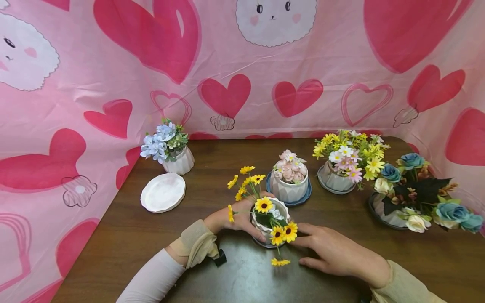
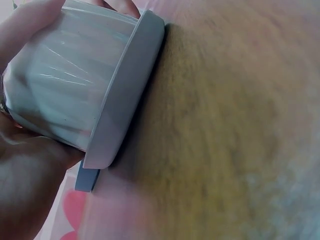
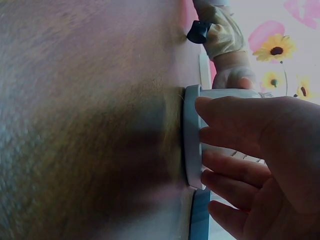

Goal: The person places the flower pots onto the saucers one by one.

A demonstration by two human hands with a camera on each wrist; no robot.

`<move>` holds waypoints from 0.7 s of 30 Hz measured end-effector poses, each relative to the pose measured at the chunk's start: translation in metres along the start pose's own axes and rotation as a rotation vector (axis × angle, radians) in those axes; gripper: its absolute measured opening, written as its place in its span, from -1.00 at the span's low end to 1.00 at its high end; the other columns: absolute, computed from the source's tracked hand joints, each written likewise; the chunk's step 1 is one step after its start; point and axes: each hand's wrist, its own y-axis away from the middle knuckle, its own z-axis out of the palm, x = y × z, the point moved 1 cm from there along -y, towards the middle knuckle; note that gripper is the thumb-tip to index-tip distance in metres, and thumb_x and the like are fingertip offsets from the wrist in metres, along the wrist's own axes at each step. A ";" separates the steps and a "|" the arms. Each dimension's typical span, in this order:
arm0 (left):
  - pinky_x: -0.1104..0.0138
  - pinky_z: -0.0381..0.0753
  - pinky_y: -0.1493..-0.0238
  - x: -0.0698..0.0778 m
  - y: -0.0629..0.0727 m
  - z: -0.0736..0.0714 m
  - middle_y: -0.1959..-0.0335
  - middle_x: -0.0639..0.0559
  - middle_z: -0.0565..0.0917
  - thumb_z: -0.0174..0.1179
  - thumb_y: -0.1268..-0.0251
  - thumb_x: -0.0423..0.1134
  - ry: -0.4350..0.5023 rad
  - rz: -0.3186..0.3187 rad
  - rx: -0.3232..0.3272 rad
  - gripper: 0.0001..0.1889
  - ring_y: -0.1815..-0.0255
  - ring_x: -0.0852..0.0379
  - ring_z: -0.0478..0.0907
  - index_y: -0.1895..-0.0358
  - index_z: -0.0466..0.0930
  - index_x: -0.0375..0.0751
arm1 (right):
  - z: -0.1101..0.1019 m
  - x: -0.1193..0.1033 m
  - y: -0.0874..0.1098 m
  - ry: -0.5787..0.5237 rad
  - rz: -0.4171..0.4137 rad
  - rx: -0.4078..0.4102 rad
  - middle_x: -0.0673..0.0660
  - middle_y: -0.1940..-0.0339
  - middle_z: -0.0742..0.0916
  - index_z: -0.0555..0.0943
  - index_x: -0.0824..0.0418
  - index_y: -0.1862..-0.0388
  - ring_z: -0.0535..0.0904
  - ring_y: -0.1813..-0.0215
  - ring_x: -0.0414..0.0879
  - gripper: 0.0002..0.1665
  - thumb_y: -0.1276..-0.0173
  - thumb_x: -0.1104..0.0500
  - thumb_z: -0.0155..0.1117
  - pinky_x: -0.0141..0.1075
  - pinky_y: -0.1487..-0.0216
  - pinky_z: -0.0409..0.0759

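Far left on my head feed: round white scalloped saucer [image 1: 163, 192], flat on the dark brown wooden table [image 1: 125, 235], well apart from both hands.

Next, left hand [image 1: 239, 218]. I judge the step as steadying or seating the pot; best done with the hold low on the wall, clear of the stems. Pose: forearm slants in from the left, thumb on the near side, fingers curled round behind, clamped on the white fluted glossy pot [image 2: 70, 75].

Centre: that pot stands upright on a round grey saucer [image 2: 127, 95], yellow dark-centred sunflowers [image 1: 263, 205] spilling over its rim. A white fluted pot of pale pink roses [image 1: 289, 191] is just behind, so I would avoid pushing backward.

Right hand [image 1: 335, 252]: I would use it as a light stop at the grey saucer, minding the low bloom near the thumb. Pose: reaching in from the right, fingers apart, clamped on nothing, tips by the saucer's rim; firm contact, I cannot tell
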 end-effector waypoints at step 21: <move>0.35 0.36 -0.37 0.003 0.000 0.003 -0.28 0.02 0.47 0.57 0.17 -0.41 -0.020 -0.005 -0.004 -0.02 -0.26 0.24 0.40 -0.38 0.18 0.03 | -0.001 0.000 -0.001 -0.019 -0.006 -0.004 -0.08 -0.17 0.59 0.65 -0.12 -0.12 0.59 -0.14 -0.22 -0.58 -0.29 -0.09 0.38 -0.18 -0.03 0.67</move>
